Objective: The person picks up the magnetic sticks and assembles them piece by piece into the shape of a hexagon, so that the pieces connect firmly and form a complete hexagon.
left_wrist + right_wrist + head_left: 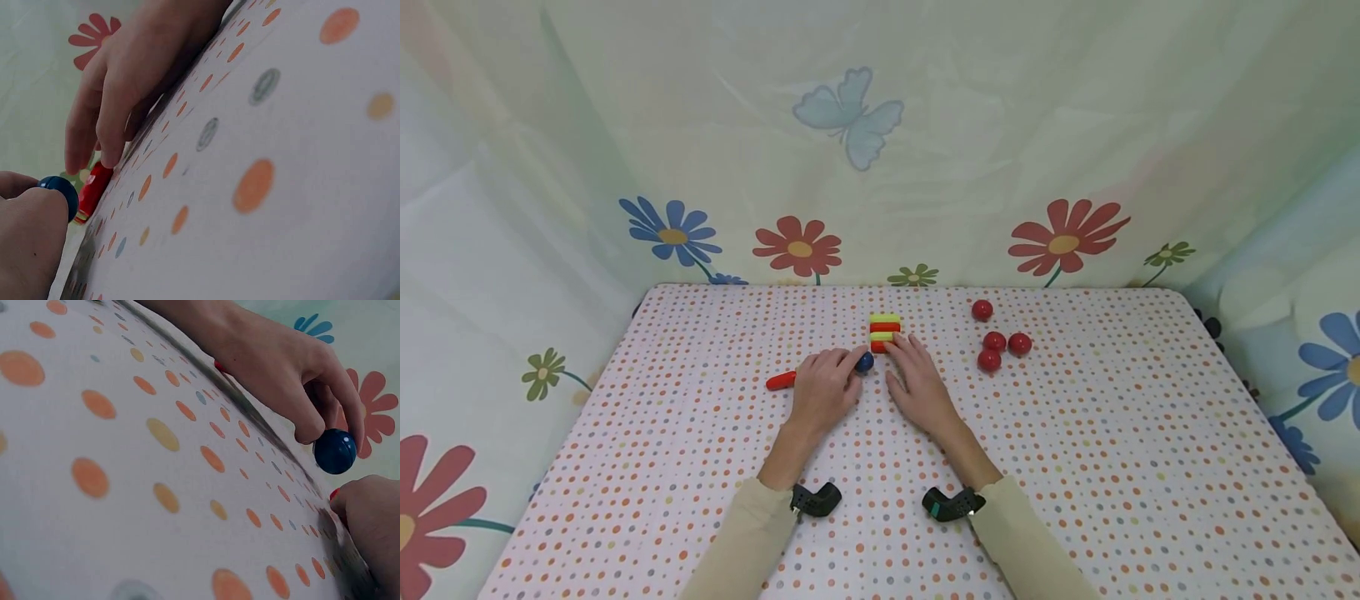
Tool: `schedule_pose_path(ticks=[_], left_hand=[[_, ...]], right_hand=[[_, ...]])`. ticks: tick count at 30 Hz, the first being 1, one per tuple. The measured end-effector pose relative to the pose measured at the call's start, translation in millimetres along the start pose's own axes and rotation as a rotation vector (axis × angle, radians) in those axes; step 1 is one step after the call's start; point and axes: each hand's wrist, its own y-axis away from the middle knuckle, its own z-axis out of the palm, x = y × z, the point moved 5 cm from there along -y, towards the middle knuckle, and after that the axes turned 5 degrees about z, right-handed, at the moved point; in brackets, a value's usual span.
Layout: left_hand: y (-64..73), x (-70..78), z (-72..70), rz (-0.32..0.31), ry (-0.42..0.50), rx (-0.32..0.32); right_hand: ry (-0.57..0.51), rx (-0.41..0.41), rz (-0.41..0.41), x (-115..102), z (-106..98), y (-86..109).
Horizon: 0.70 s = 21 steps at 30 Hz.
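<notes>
Pinching blue ball (335,452): left hand (823,389); right hand (922,392) unclenched, touching bars (884,327), long axes sideways.

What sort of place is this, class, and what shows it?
Likely a curtained-off tabletop filming spot: a dotted tablecloth, flower-printed hangings behind and beside it, and small black wrist devices.

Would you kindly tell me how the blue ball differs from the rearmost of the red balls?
The blue ball is dark blue; the rearmost red ball is deep red. The blue ball is pinched by the left grip, while the rearmost red ball rests untouched on the dotted tablecloth. Both are round and glossy.
</notes>
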Motion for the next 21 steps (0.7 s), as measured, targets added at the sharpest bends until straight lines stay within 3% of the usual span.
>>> schedule_pose_path(ticks=[5, 11, 21], left_hand=[[-0.1, 0.1, 0.1, -0.004, 0.0, -0.002], [-0.4, 0.2, 1.5, -0.014, -0.003, -0.037], [1.8, -1.7, 6.6, -0.071, 0.051, -0.119]], right_hand=[[0.089, 0.0, -0.047, -4.4, 0.2, 1.1], [0.039, 0.044, -0.059, -5.4, -2.0, 1.5], [-0.012, 0.087, 0.004, -0.7, -4.0, 0.8]])
